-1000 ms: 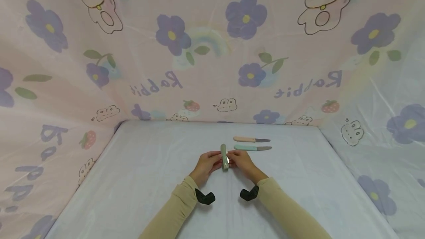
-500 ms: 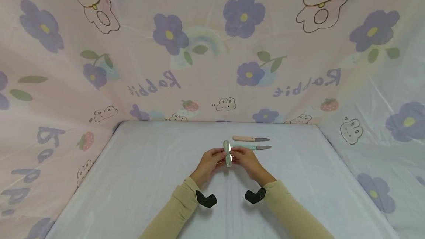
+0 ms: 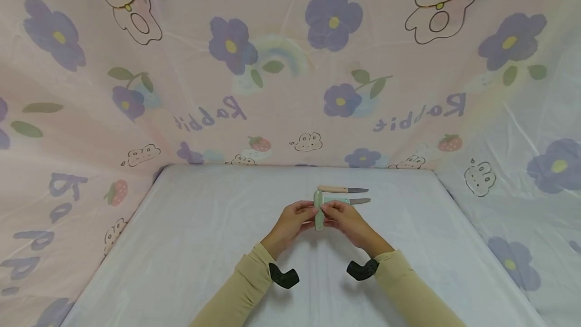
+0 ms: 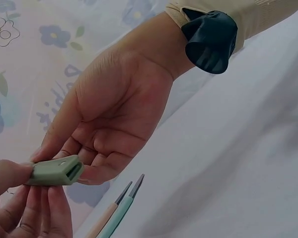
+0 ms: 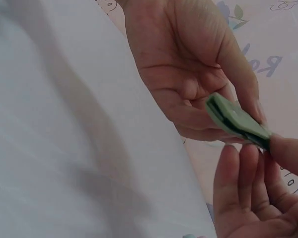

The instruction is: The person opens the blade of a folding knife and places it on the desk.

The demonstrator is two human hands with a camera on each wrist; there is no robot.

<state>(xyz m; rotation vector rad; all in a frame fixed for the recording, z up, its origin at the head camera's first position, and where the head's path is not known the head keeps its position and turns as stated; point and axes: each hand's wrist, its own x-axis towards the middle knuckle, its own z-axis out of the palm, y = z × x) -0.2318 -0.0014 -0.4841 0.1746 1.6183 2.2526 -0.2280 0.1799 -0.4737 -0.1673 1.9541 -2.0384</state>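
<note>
In the head view my left hand (image 3: pixel 289 223) and my right hand (image 3: pixel 353 222) pinch a green-handled folding knife (image 3: pixel 318 218) between thumbs and fingers, one at either side. It points away from me above the white table. The left wrist view shows the handle's slotted end, with my left hand (image 4: pixel 15 213) low in the corner and my right hand (image 4: pixel 124 94) across from it. In the right wrist view a dark slot runs along the knife's edge (image 5: pixel 243 121); no blade sticks out there.
Behind my right hand lie a peach-handled knife (image 3: pixel 333 189) and a mint-handled knife (image 3: pixel 337 199), both with grey blades out to the right. A white cloth covers the table (image 3: pixel 204 246). Printed flower-and-rabbit sheeting (image 3: pixel 281 90) rises at the back and sides.
Both hands have shifted slightly right with the green folding knife. The shiny blade seen along its right side earlier no longer shows in the head view. The other knives stay in place.
</note>
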